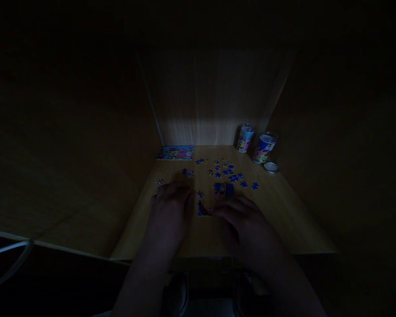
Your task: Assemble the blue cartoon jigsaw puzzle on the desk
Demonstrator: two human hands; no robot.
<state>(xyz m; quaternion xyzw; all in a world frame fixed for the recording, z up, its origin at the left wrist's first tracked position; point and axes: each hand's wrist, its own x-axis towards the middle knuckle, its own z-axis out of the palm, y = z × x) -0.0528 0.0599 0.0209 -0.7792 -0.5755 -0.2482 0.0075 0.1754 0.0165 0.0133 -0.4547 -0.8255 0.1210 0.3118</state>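
The scene is very dark. My left hand [172, 202] is low over the wooden tabletop, left of the joined puzzle pieces. Its fingers are bent and too dim to show whether they hold anything. My right hand [242, 215] reaches in from the right, index finger stretched out and thumb apart. Its fingertips touch a small joined puzzle section [203, 209] with a blue edge and a dark red shape. Just beyond them lies another joined blue section [225, 189], partly covered by this hand. A loose puzzle piece [200, 193] sits between the hands.
Several loose blue puzzle pieces [229, 171] are scattered farther back. A cartoon picture puzzle [176, 152] lies at the back left. Two clear-topped cartoon cans [244, 140] [264, 149] stand at the back right, beside a round lid [271, 167]. Wooden panels enclose the tabletop.
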